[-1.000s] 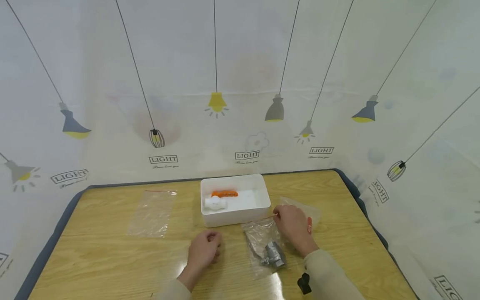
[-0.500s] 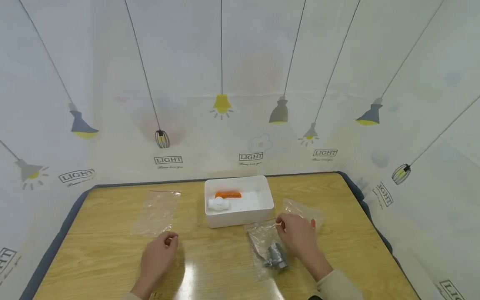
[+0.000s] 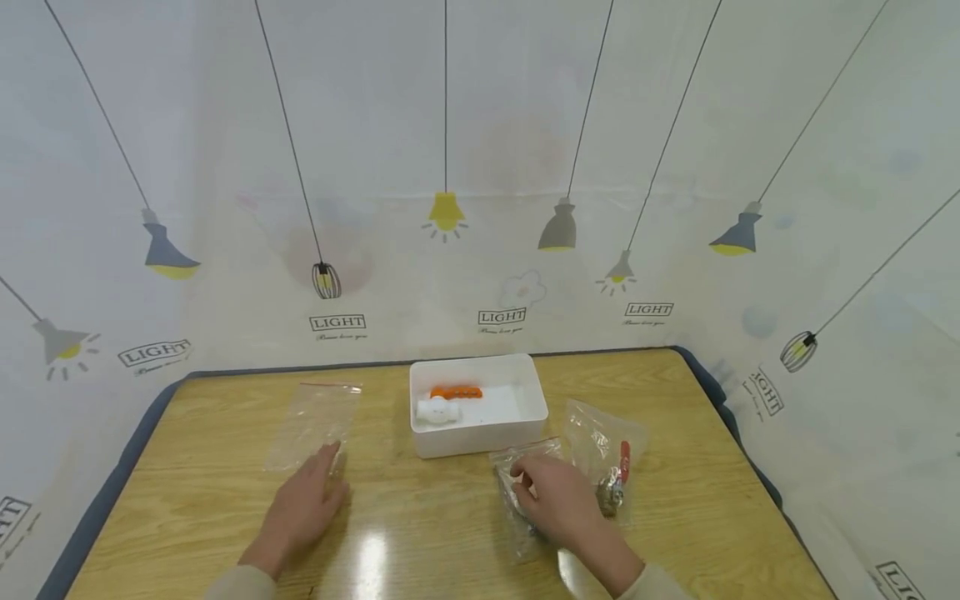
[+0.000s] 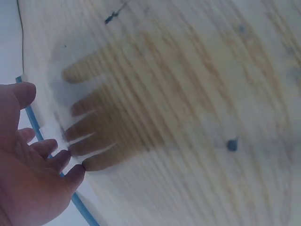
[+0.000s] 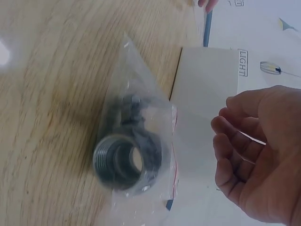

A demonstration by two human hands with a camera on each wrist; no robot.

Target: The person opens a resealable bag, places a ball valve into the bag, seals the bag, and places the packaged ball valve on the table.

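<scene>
My left hand (image 3: 303, 504) is over the left side of the table, its fingers stretched out and overlapping the near edge of a flat, transparent zip bag (image 3: 318, 417). In the left wrist view the left hand (image 4: 37, 183) holds nothing. A second zip bag (image 3: 536, 450) lies under my right hand (image 3: 558, 500), which hides most of its contents in the head view. From the right wrist, a grey threaded metal pipe fitting (image 5: 117, 162) shows inside this bag. The right hand (image 5: 263, 155) has loosely curled fingers with nothing between them.
Behind the hands stands a white box (image 3: 480, 437) with an orange strip-like piece (image 3: 457, 392) and a white plastic fitting (image 3: 437, 410) inside. Right of my right hand lies another clear bag (image 3: 600, 429), holding a valve with a red handle (image 3: 625, 458).
My left hand has moved left and forward to the flat bag, its fingers straightening. My right hand has shifted left over the grey fitting's bag, uncovering the red-handled valve.
</scene>
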